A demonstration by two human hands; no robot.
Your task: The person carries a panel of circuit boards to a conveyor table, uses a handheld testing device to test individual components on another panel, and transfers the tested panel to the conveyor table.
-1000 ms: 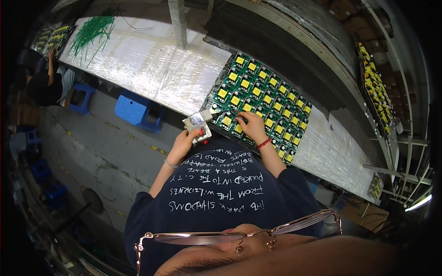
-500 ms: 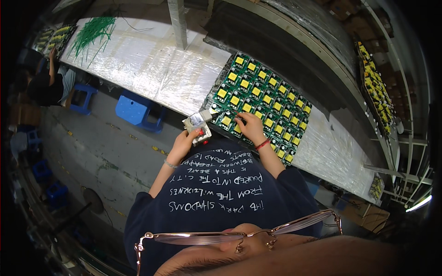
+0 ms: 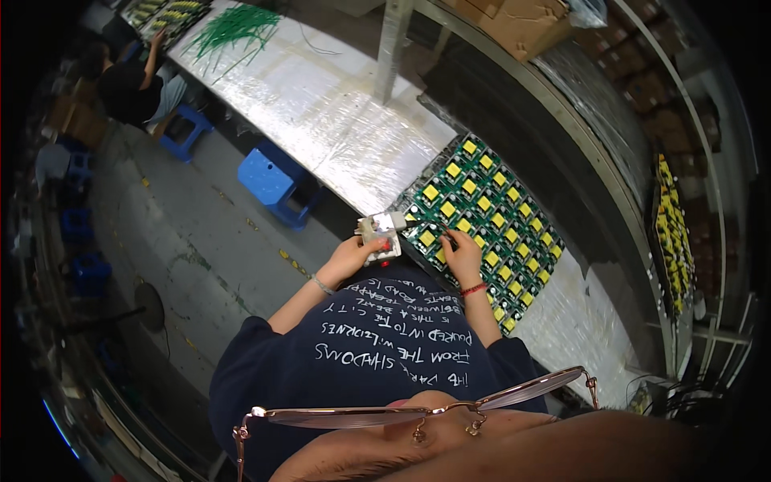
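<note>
My left hand (image 3: pixel 347 259) is closed round a small pale box-shaped device (image 3: pixel 384 247) with red buttons, its thumb near a button. A dark narrow tip on the device points toward the near left corner of a dense panel of green circuit boards (image 3: pixel 499 219), each bearing a yellow block. Over the near edge of that panel, my right hand (image 3: pixel 463 261) has its fingertips pinched together. Something dark and thin shows by those fingertips, too small to name. A red band (image 3: pixel 474 288) circles the right wrist.
The boards lie on a long wrapped table (image 3: pixel 321 120). Green strips (image 3: pixel 233 36) are heaped at its far left, where another person (image 3: pixel 132 88) works. A blue stool (image 3: pixel 269 177) stands beside the table. A metal post (image 3: pixel 393 52) rises behind. More boards (image 3: pixel 673 233) stand at right.
The whole view has shifted, so the table and boards appear lower and further right. Both hands keep nearly the same places by the panel, the left still holding the device.
</note>
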